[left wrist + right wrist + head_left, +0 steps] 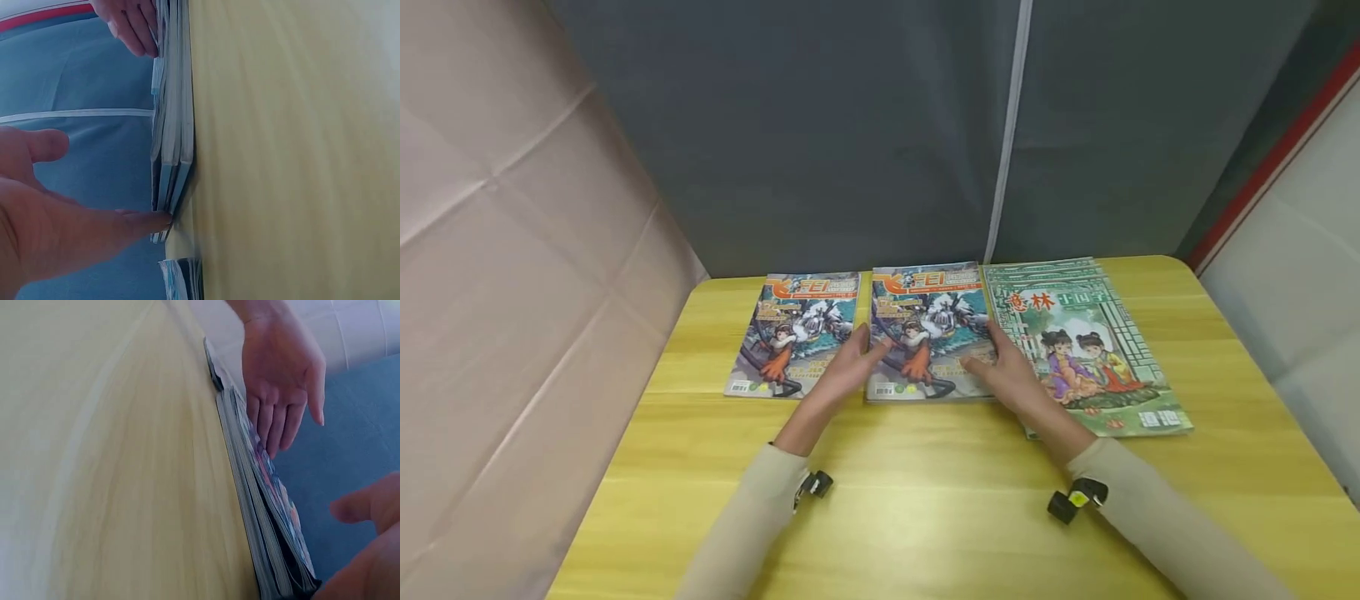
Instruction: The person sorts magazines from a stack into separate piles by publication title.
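Note:
Between both hands lies the middle stack of magazines (925,333), with grey and teal covers; the left wrist view shows the edges of several copies (172,125). My left hand (846,362) is at the stack's left side, its fingertips touching the edge and its thumb over the cover. On the right side, my right hand (1011,375) rests its fingers along the edge, thumb above the cover. Both hands have fairly straight fingers, as the right wrist view shows for the left hand (278,387). The right hand (375,550) is partly cut off there.
A magazine with the same cover (797,333) lies to the left. Green magazines (1082,350) lie fanned in a stack to the right, under the right forearm. The yellow wooden table (917,500) meets a dark grey curtain (820,133) at the back.

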`<action>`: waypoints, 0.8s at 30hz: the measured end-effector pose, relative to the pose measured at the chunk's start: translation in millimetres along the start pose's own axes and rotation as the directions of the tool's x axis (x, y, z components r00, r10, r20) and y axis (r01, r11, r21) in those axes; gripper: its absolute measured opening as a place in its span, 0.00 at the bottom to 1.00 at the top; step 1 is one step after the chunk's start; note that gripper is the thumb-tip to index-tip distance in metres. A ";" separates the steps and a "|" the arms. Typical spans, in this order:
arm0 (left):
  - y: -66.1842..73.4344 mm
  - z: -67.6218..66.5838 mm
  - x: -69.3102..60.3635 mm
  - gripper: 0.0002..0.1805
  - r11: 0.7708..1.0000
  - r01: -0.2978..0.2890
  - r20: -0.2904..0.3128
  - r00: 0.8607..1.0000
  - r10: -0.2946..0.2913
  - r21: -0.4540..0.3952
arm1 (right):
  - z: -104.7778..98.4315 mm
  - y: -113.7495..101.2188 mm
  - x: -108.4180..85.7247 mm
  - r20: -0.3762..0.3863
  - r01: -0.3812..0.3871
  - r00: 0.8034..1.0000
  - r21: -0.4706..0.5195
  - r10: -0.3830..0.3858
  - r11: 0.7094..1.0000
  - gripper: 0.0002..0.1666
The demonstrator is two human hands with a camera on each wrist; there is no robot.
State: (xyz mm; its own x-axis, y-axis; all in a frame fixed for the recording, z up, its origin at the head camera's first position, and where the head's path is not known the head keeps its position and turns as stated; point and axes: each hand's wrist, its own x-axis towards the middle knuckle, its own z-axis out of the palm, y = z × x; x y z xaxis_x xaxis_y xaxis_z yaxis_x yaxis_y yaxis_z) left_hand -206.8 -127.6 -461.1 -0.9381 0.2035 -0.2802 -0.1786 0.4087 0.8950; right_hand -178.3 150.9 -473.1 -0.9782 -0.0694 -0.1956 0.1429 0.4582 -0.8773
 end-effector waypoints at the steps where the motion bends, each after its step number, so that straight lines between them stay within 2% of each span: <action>1: -1.3 -2.6 -1.7 0.50 1.000 0.001 0.005 1.000 -0.001 -0.010 | 3.9 -1.6 2.0 0.002 -0.011 1.000 0.025 0.011 1.000 0.58; 6: -2.4 -8.3 -6.3 0.51 0.998 0.012 -0.003 1.000 -0.012 -0.063 | 12.9 -6.7 8.0 0.004 -0.062 0.998 0.108 0.061 0.992 0.56; 9: -2.1 -8.6 -7.6 0.49 0.990 0.039 -0.012 0.999 -0.041 -0.137 | 15.4 -7.8 10.2 0.010 -0.089 0.996 0.148 0.088 0.985 0.56; 13: -3.1 -8.3 -9.3 0.49 0.965 0.073 -0.014 0.997 -0.079 -0.254 | 18.4 -8.7 9.4 0.016 -0.110 0.994 0.191 0.109 0.975 0.56; 17: -1.7 -5.3 -10.5 0.49 0.941 0.080 -0.017 0.996 -0.091 -0.329 | 15.6 -8.8 4.8 0.038 -0.125 0.992 0.210 0.120 0.970 0.55; 21: 0.7 -1.3 -7.9 0.47 0.936 0.037 -0.053 0.997 -0.059 -0.349 | 8.4 -9.0 0.9 0.040 -0.123 0.992 0.245 0.117 0.962 0.55; 24: -0.2 -1.7 -4.2 0.43 0.926 -0.027 -0.105 0.994 -0.014 -0.377 | 5.3 -10.7 -0.7 0.044 -0.119 0.993 0.287 0.111 0.951 0.55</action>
State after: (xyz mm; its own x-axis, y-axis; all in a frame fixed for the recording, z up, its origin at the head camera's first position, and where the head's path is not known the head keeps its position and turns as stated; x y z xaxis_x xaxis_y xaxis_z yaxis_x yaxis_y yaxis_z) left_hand -203.3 -130.0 -459.4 -0.9616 0.1028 -0.2543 -0.2517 0.0374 0.9671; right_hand -178.3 141.3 -465.9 -0.9488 -0.0570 -0.3107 0.2952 0.1899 -0.9364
